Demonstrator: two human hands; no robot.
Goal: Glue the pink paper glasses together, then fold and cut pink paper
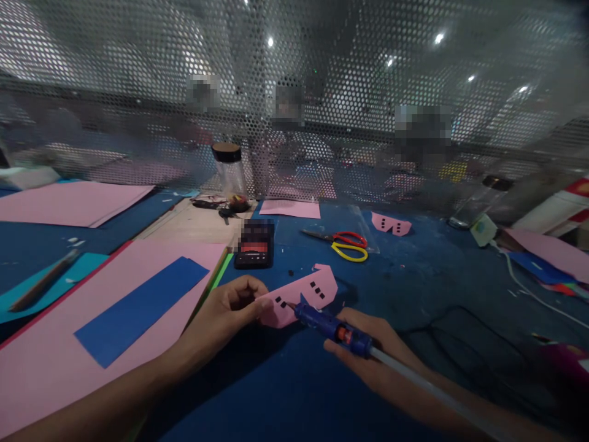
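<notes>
My left hand (234,310) pinches the left end of a pink paper cutout (301,291) that carries several small black squares and has a notch in its lower edge. A blue hot glue gun (322,322) with a long glue stick out of its back is gripped in my right hand (363,344). Its nozzle points at the cutout, close to the lower black squares; whether it touches cannot be made out. Beyond the hands lie scissors (340,242) with one red and one yellow handle. A second pink cutout (391,224) with black squares lies further back.
Left, a blue strip (140,310) lies on pink sheets (27,380). A dark device (254,245), a corked glass jar (231,175) and a pink paper piece (289,209) stand or lie toward the perforated metal screen (340,73). At right are cables (478,313) and another jar (481,199).
</notes>
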